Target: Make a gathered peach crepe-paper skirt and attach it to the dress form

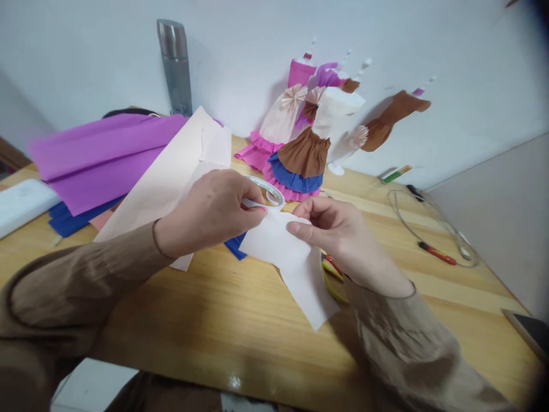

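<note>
My left hand (218, 206) is closed in a pinch at a roll of tape (281, 198), a pale ring with green print. The left side of the ring is hidden by the fingers. Just below, the fingertips are close to the upper edge of a piece of white paper (278, 240); whether they touch it I cannot tell. My right hand (338, 232) pinches that paper between thumb and fingers at its upper right. The paper is irregular in shape, and a strip of it hangs down towards me. Yellow-and-red-handled scissors (332, 277) lie partly hidden behind the paper and my right wrist.
Several dolls in paper dresses (304, 151) stand against the wall. Purple paper (111, 154), a cream sheet (165, 166) and blue paper (66, 220) lie at left. A flask (175, 68) stands behind them. A red-handled tool (437, 253) and a cable (397, 214) lie at right.
</note>
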The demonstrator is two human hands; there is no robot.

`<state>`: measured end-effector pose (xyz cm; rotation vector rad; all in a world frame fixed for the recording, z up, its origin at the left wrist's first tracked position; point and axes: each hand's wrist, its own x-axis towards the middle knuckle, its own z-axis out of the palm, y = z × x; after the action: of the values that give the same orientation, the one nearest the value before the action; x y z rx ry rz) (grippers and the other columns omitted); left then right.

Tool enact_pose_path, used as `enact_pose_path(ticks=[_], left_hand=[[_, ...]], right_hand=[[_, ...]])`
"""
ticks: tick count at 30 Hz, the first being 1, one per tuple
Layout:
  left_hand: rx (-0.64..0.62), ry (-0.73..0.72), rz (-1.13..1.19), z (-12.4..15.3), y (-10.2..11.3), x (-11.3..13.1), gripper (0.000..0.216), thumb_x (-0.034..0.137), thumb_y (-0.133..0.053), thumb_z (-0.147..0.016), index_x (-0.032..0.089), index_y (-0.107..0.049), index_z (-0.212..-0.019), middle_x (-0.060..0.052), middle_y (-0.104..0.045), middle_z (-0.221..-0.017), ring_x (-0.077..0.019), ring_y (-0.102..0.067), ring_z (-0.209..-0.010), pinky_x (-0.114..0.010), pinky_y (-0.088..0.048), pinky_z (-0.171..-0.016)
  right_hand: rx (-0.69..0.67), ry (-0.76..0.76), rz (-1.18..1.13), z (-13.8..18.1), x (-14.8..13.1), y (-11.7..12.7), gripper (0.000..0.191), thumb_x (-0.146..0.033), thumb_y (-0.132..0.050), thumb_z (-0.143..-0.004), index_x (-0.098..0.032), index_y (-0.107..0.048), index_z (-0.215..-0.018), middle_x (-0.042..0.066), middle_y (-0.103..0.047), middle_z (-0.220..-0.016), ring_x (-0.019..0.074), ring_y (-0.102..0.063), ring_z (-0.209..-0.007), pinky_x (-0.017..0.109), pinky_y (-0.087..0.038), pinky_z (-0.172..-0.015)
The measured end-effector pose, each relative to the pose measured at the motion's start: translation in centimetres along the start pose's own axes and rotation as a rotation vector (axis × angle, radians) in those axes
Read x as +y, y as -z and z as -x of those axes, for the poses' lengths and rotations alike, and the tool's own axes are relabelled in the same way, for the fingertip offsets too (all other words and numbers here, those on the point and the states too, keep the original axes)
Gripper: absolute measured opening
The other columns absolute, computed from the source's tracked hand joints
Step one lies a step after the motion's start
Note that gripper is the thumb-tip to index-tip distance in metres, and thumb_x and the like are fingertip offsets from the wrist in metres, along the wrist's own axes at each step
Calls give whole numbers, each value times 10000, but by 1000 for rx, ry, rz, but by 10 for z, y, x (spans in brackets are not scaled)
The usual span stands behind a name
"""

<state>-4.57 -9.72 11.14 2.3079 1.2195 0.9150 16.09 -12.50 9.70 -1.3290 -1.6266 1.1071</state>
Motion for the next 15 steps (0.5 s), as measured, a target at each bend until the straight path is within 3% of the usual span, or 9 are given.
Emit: enact_pose_path(ticks=[4, 7, 15], left_hand=[[-1, -21, -7, 3, 3, 1, 141, 210, -590, -697, 169, -666, -585, 23, -567, -508, -90, -426, -490, -248, -308, -480], [16, -62, -34, 5, 2, 2, 132, 213, -594, -707, 174, -670, -607, 22, -580, -527, -95, -443, -508, -250, -323, -500], [20, -128, -127, 9, -4, 5, 146, 214, -576, -766, 196, -703, -698, -8, -679, -671, -154, -560, -688, -285, -423, -656]], right_hand=[[72, 185, 86, 5, -6, -5, 154, -226, -685, -735, -181, -544, -692, -29, -500, -625, 85, -418, -533, 223, -321, -465], [32, 183, 23, 10, -12, -11, 131, -238, -652, -787, -181, -559, -716, -29, -509, -636, 83, -433, -532, 224, -343, -474], [124, 302, 156, 17, -13, -19, 137, -207, -630, -806, -181, -578, -682, -12, -563, -639, 104, -478, -569, 244, -379, -522]])
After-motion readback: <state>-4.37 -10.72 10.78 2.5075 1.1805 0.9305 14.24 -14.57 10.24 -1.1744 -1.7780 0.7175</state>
